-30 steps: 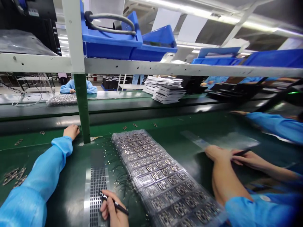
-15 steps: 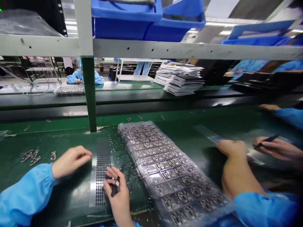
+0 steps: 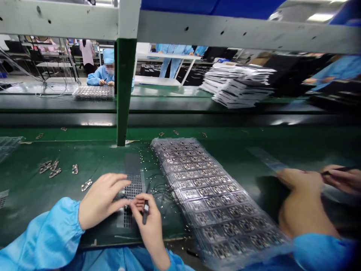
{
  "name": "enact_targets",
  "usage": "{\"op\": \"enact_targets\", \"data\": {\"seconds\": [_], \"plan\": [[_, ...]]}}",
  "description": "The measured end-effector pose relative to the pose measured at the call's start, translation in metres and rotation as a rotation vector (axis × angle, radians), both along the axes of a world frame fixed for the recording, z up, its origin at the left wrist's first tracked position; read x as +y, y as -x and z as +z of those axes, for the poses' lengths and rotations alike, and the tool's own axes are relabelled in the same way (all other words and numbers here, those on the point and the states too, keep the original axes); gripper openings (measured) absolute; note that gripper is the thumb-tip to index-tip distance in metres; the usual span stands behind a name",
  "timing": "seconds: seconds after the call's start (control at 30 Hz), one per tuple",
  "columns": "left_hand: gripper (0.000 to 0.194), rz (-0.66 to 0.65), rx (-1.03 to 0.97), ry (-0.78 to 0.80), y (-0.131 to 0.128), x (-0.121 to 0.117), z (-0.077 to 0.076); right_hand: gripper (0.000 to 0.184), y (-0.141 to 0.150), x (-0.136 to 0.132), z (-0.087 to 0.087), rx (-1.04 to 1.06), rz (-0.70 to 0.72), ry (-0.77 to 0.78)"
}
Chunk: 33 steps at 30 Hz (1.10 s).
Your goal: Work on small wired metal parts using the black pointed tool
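My left hand (image 3: 105, 199) is over a sheet with a grid of small black pieces (image 3: 134, 184), its thumb and fingers curled close together. What sits between them is hidden. My right hand (image 3: 149, 218) grips black tweezers (image 3: 146, 212) with a white band, pointing up and away. The fingertips of both hands meet over the sheet. One small circuit board (image 3: 86, 184) lies just left of my left hand, and several more boards (image 3: 50, 167) lie farther left. To the right of my hands is a stack of clear plastic trays (image 3: 208, 192) full of small boards.
A green post (image 3: 126, 94) rises from the bench behind the sheet. At the right, a co-worker's hands (image 3: 301, 180) work with a dark pen-like tool. Tiny bits and thin black strands (image 3: 158, 184) lie beside the trays. White stacks (image 3: 237, 82) stand farther back.
My left hand has moved right and in to meet my right hand over the sheet. A small board now shows near where the left hand was. The view has shifted left and down.
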<state>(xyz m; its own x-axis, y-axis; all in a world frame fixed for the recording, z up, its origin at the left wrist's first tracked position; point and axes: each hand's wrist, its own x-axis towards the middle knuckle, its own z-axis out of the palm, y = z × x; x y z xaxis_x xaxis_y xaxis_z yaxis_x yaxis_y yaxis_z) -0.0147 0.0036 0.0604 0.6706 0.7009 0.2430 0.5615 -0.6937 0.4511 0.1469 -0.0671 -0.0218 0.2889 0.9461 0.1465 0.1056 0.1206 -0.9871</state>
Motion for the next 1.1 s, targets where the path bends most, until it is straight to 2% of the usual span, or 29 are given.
{"op": "enact_targets", "data": {"seconds": [0.07,0.13,0.2,0.3,0.43,0.5,0.6,0.8,0.97,1.1], "plan": [[0.028,0.099,-0.205,-0.139,0.005,-0.005,0.004,0.021,-0.001,0.001,-0.001,0.237,-0.063,0.055],[0.031,0.115,-0.292,-0.088,0.006,-0.008,0.003,0.029,0.000,0.001,-0.004,0.406,-0.104,0.081],[0.032,0.092,-0.236,0.100,0.002,-0.006,-0.006,0.032,0.004,0.000,-0.008,0.488,-0.119,0.089],[0.021,0.108,-0.170,0.434,-0.011,0.002,-0.028,0.033,0.011,-0.004,-0.011,0.520,-0.091,0.102],[0.026,0.102,-0.322,0.847,-0.020,0.011,-0.049,0.030,0.017,-0.006,-0.011,0.481,-0.027,0.118],[0.025,0.088,-0.365,0.942,-0.019,0.012,-0.052,0.029,0.018,-0.005,-0.010,0.451,0.003,0.120],[0.022,0.082,-0.383,0.944,-0.017,0.011,-0.052,0.032,0.016,-0.002,-0.010,0.412,0.014,0.124],[0.016,0.091,-0.364,0.790,-0.018,0.006,-0.055,0.028,0.016,0.000,-0.007,0.311,0.010,0.148],[0.016,0.127,-0.401,0.878,-0.018,0.007,-0.064,0.028,0.018,-0.002,-0.008,0.301,-0.015,0.162],[0.015,0.166,-0.417,0.890,-0.017,0.006,-0.064,0.028,0.017,-0.002,-0.012,0.298,-0.049,0.162]]}}
